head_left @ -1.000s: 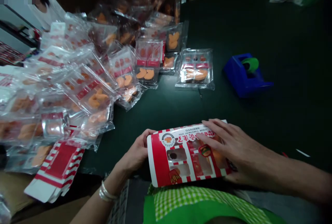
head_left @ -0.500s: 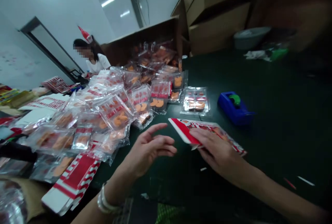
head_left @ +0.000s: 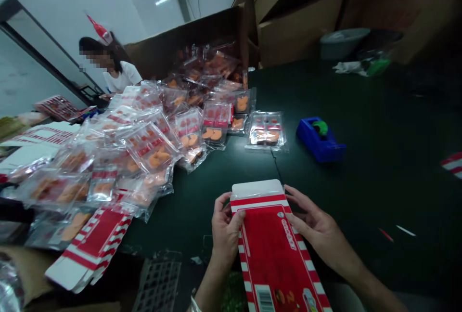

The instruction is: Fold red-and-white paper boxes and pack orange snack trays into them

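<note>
A flat red-and-white striped carton lies lengthwise in front of me, its white flap pointing away and a barcode near my body. My left hand grips its left edge with the thumb on top. My right hand holds the right edge, fingers curled along it. Beyond the carton's flap, a single clear packet of orange pieces lies on the dark green table.
A big heap of clear packets covers the table's left side. Flat striped cartons are stacked at the near left. A blue tape dispenser sits to the right. A person sits at the far left; cardboard boxes stand behind.
The windowed carton was set away on the table to the right. Both hands now hold a flat carton turned lengthwise near my body. The view tilted up, then slightly down.
</note>
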Demonstrator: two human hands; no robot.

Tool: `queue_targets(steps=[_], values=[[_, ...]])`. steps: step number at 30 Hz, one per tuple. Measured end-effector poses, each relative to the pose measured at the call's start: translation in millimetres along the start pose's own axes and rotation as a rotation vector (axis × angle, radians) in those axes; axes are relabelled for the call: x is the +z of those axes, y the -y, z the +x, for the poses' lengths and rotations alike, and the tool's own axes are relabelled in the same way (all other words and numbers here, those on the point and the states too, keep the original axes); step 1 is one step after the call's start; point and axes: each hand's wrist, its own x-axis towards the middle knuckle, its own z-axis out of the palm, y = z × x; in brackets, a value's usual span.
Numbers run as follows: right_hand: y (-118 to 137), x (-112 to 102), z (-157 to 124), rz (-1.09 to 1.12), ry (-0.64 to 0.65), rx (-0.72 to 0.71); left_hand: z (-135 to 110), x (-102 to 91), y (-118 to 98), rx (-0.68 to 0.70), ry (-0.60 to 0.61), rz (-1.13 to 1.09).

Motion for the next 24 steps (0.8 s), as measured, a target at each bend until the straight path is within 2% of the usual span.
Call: queue_targets(steps=[3,6,9,12,15,18,20,24], values=[[6,-6,4,-0.031,0.089,0.063,3,-10.3,-14,0.078,0.038,0.273],[13,-10,8,-0.156,0.141,0.016,8,-21.9,-33,0.013,0.161,0.503],[17,-13,14,-0.388,0.112,-0.143,16,-30.4,-38,-0.132,0.27,0.501],[17,-12,21,-0.515,0.007,-0.286,23,-33.2,-31,-0.176,0.201,0.324],[19,-11,25,-0.458,0.024,-0.246,26,-30.6,-29,-0.168,0.16,0.211],[23,-12,26,-0.411,0.155,-0.156,24,-25.5,-38,-0.118,0.263,0.397],[27,-13,25,-0.359,0.19,-0.069,21,-21.7,-43,-0.104,0.33,0.486],[36,-13,31,-0.337,0.208,0.029,22,-13.8,-45,-0.133,0.271,0.519]])
